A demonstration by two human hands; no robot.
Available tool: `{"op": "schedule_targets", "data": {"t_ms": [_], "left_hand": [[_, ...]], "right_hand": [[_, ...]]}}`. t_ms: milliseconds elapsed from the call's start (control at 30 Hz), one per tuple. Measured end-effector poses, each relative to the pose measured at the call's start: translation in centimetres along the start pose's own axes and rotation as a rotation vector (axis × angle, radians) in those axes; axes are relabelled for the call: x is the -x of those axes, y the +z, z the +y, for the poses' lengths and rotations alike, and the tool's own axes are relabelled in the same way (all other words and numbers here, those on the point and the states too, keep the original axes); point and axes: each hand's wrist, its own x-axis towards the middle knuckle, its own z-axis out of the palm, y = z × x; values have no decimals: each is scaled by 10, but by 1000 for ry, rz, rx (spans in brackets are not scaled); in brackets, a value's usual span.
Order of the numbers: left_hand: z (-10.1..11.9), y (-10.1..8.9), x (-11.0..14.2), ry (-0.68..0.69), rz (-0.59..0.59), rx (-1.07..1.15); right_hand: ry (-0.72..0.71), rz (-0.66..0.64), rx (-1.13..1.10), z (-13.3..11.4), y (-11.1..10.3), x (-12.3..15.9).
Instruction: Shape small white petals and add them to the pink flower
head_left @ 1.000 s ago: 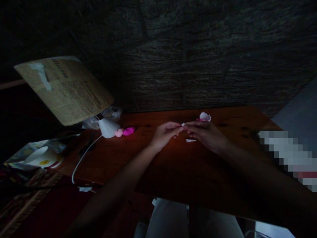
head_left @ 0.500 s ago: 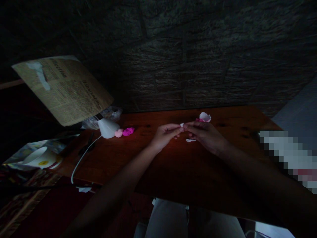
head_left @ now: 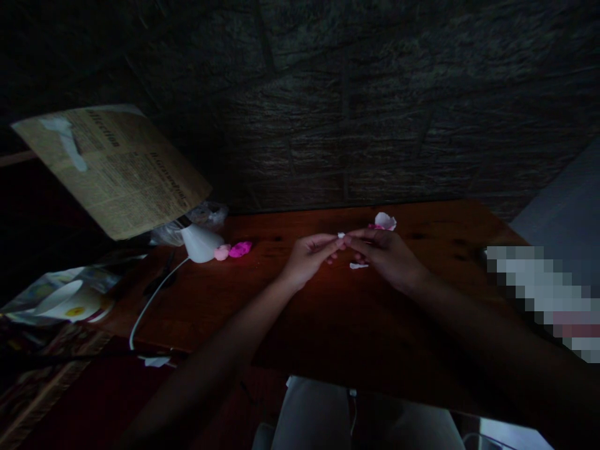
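Dim light; detail is poor. The white bit (head_left: 341,235) at your fingertips is mostly covered, so its full shape cannot be read. The undersides of your fingers are in shadow. Your right hand (head_left: 396,259) partly hides a pink bit (head_left: 376,226) beyond its fingers. A pixelated patch at far right is unreadable.

Fingers: your left hand (head_left: 300,265) has thumb and forefinger closed on the white bit; your right fingers are pinched on it from the other side. The tips of both hands meet just above the desk (head_left: 290,312); whether any touch the wood cannot be told.

Around the fingers: a white strip (head_left: 359,266) lies on the near side, close to your right fingers. A white piece (head_left: 385,220) sits beyond your right hand, beside the pink bit. Well left of your left fingers are a magenta lump (head_left: 240,249), a pale lump (head_left: 222,252) and the lamp (head_left: 201,244).
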Motion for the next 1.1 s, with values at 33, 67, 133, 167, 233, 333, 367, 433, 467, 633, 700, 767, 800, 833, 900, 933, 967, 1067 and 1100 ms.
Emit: {"op": "schedule_targets", "data": {"t_ms": [33,67,133,167,233,333,367,433,467,633,700,767,800,833,900,933,967,1067,1100], "left_hand": [[0,0,0,10,11,3],[-1,0,0,24,24,2],[-1,0,-1,63,47,-9],[-1,-1,-1,80,55,-19],[0,-1,-2,99,70,-25],[2,-1,-2,90,68,13],[3,-1,-2,85,57,24],[4,0,-2,77,20,24],[4,0,-3,75,2,17],[3,0,-3,90,-80,-31],[3,0,-2,88,-117,-42],[4,0,0,69,-141,-24],[4,0,0,53,-148,-5],[4,1,1,36,-152,19],[4,1,1,7,-158,66],[4,1,1,-1,-158,84],[4,2,0,-6,-155,93],[2,1,-1,-5,-127,77],[1,1,-1,-6,-116,66]], "right_hand": [[-9,-8,21,-1,0,0],[-16,-15,38,-2,0,1],[-21,-22,58,-3,1,1],[-20,-20,62,-3,0,2],[-20,-6,62,-3,0,2],[-17,20,49,-2,-1,1],[-13,26,48,-1,-1,1],[-1,29,50,0,-1,0],[2,29,51,0,-1,0],[7,15,46,-2,-1,1],[10,4,31,-3,0,2],[15,-9,6,-4,1,2],[18,-13,-5,-4,1,2],[20,-14,-14,-4,0,2],[20,-4,-25,-4,-1,1],[18,3,-32,-4,-1,1],[14,8,-43,-4,-2,1],[7,-2,-94,-4,-2,1],[10,-9,-111,-4,-1,1]]}}
